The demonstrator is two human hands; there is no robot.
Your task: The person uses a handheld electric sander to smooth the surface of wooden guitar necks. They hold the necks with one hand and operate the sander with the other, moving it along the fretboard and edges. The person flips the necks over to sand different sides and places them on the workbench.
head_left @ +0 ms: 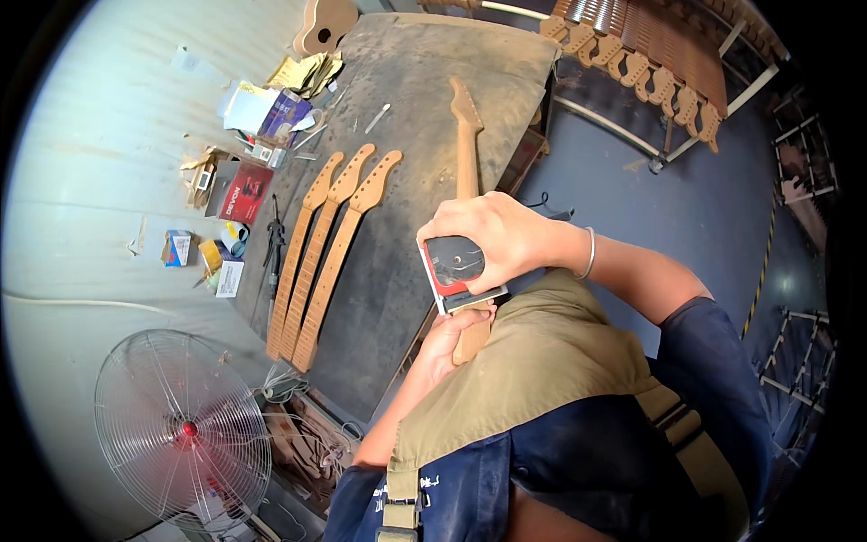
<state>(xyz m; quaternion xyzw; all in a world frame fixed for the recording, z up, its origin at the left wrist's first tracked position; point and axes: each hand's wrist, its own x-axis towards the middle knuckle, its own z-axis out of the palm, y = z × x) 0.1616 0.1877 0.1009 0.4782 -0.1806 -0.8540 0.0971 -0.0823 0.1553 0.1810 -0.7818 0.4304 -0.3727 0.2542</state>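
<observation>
A red and black palm sander sits under my right hand, whose fingers wrap over its top and side. Beneath the sander lies a wooden guitar neck, its headstock pointing away from me over the workbench. My left hand grips the neck's near end, close to my apron, with the thumb laid across the wood. The sander's pad and the stretch of neck under it are mostly hidden. Left of my hands, three more guitar necks with fretted fingerboards lie side by side on the bench.
The dark workbench carries boxes, a red carton and folded sandpaper along its left edge. A caged fan stands at lower left. Several necks hang on a wheeled rack at upper right. A guitar body leans at the back.
</observation>
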